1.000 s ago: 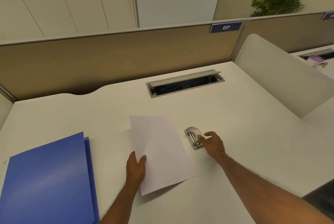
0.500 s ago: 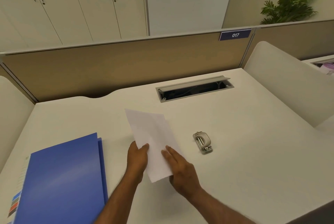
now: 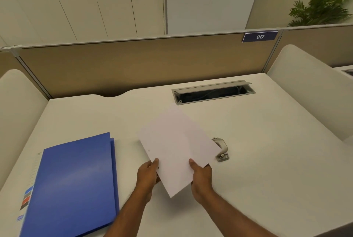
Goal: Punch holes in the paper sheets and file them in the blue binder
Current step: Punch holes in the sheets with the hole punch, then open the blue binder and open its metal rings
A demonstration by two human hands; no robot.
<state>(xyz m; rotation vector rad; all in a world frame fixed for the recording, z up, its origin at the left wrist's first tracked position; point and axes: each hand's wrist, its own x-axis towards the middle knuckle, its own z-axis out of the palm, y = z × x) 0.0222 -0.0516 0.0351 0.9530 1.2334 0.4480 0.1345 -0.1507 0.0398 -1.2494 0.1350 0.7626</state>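
Here both hands, left (image 3: 148, 172) and right (image 3: 200, 173), pinch the paper sheet (image 3: 177, 145) between them

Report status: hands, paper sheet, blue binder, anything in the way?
Hands: left hand and right hand grip the paper sheet, held above the desk. The blue binder closed, at left. The hole punch at right, not blocking.

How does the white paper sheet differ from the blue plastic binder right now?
The white paper sheet is held above the white desk, tilted, pinched by the left hand and right hand; the blue plastic binder lies closed and flat on that desk, untouched. The sheet is thin; the binder is thicker. Both are flat rectangles.
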